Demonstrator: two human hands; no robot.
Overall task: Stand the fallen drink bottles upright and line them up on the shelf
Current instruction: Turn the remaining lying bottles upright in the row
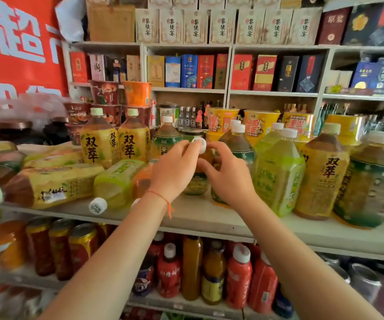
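While both hands, left hand (172, 169) and right hand (225, 174), grip the bottle (198, 181), steady its cap. Seat the base flat on the shelf (209, 218), level with its neighbours.

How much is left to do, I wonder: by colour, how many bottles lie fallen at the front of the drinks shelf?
Yellow-label bottle: 1
Light green bottle: 1
Orange bottle: 1
Total: 3
Not counted: the upright bottle gripped by the left hand and right hand, and fallen ones behind at left, too blurred to count.
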